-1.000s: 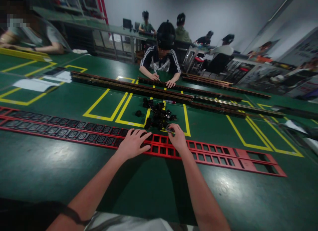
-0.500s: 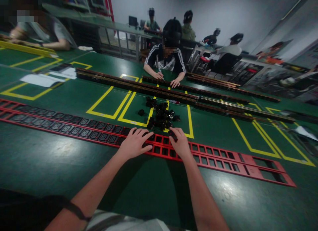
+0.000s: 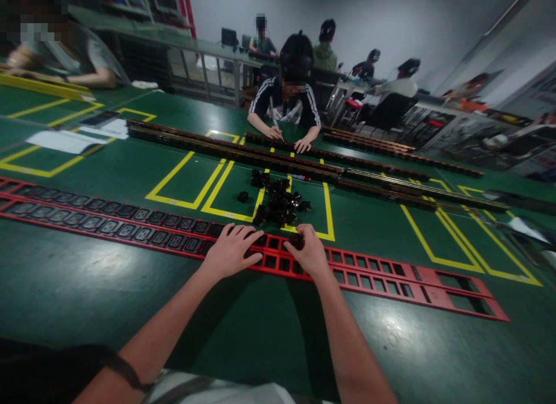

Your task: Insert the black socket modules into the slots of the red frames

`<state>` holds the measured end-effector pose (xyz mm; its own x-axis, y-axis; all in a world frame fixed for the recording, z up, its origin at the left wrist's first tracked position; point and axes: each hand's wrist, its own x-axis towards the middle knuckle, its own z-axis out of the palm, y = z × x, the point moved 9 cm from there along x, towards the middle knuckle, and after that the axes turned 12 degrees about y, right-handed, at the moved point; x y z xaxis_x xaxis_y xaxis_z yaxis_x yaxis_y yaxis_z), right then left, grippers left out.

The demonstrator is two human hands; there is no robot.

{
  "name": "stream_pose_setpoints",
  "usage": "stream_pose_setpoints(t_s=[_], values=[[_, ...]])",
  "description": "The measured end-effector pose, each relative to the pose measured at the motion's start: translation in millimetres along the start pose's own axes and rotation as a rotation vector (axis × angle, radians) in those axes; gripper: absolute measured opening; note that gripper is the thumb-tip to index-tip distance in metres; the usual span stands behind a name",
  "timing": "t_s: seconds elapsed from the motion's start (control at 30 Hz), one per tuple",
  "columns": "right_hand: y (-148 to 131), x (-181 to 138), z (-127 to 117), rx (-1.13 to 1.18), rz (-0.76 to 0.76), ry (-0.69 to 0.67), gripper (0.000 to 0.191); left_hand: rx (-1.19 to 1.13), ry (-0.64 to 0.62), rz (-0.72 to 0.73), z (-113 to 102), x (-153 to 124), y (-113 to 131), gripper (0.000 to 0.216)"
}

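Note:
A long red frame [image 3: 369, 278] with two rows of square openings lies across the green table in front of me. Black power sockets [image 3: 142, 236] fill the openings on its left part, while those to the right are bare. My left hand [image 3: 230, 252] rests on the frame where the sockets end, fingers spread and palm down. Between the thumb and fingers of my right hand [image 3: 310, 252] is a small black socket [image 3: 297, 241], held just over the upper row. Beyond the frame lies a loose heap of black sockets [image 3: 280, 198].
Long dark rails [image 3: 226, 152] lie across the table past the heap. A person [image 3: 284, 103] sits opposite with a pen, hands on a rail. White papers [image 3: 65, 141] are at left, and yellow tape [image 3: 174, 202] marks the table. Another person works at far left.
My right hand has tilted and shifted slightly left, bringing the black socket lower over the frame's upper row. My left hand stays spread on the frame. The view has shifted a little.

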<state>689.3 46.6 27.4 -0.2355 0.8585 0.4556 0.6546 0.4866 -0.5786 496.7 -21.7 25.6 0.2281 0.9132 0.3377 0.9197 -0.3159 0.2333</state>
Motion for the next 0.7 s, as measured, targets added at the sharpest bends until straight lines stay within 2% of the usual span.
stream_pose_setpoints(t_s=[0.17, 0.37, 0.5, 0.7], values=[[-2.4, -0.7, 1.7, -0.101, 0.006, -0.043, 0.026, 0.002, 0.005, 0.002, -0.9, 0.1, 0.4, 0.056], [-3.8, -1.1, -0.1, -0.097, -0.049, -0.021, 0.027, -0.001, 0.014, 0.003, -1.4, -0.1, 0.1, 0.056], [-19.2, -3.3, 3.8, -0.107, -0.148, 0.021, 0.03, 0.001, 0.027, -0.002, -2.1, 0.4, -0.4, 0.056], [-47.1, -9.2, 20.0, -0.052, -0.231, -0.011, 0.033, 0.007, 0.043, -0.006, -3.7, -0.1, -0.8, 0.054]])
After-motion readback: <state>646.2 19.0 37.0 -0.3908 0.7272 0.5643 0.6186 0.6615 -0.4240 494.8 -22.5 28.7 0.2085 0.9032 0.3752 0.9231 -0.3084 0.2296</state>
